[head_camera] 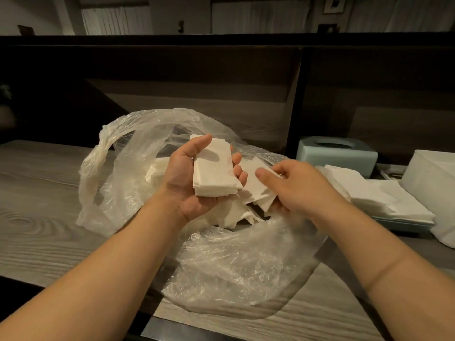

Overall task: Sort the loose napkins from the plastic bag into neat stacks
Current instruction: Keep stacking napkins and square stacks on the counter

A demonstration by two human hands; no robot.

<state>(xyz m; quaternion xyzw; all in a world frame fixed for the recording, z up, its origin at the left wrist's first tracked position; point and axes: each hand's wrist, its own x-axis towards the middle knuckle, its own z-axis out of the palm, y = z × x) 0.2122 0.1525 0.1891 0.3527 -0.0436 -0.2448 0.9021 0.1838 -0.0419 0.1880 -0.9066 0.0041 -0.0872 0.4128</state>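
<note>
Head camera view looks down on the left hand (187, 173), palm up, thumb and curled fingers gripping a squared-up stack of napkins (214, 168) just above the bag's mouth. Beside it, the right hand (295, 185) reaches in from the right, its thumb and fingers pinching a few loose napkins (258, 190) that fan out unevenly, one corner close to the stack in the left hand. Under both hands more crumpled napkins (231, 215) lie inside the clear plastic bag (234, 267), which sprawls open across the grey wood-grain table (37, 217). To the right sits a pile of flat napkins (384, 200) on a pale blue tray (403, 226), with a pale blue tissue box (337, 153) behind it and a white roll (433, 178) at the far right edge.
</note>
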